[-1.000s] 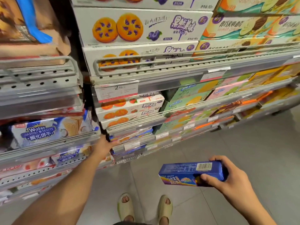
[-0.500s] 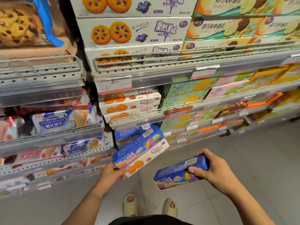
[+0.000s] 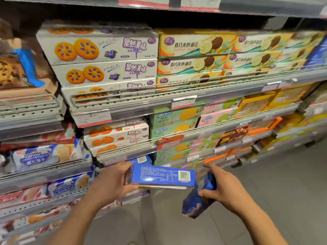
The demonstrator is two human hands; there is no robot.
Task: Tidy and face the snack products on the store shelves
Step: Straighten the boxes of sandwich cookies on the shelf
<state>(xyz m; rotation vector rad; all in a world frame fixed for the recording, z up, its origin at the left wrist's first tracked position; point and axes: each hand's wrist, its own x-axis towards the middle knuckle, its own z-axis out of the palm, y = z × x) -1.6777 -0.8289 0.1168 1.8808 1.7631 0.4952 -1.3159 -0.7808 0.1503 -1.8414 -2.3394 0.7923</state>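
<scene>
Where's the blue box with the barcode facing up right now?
Head view, low centre: the blue box lies flat in the left hand, stacked on a white box, in front of the lower shelf.

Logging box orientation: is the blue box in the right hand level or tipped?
Tipped: the blue box slants steeply downward from the right hand.

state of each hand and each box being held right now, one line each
left hand: grips the stack's left end
flat blue cardboard box: level, barcode side up, off the shelf
thin white box: under the blue one
right hand: holds second box
second blue box: tilted, end down
</scene>
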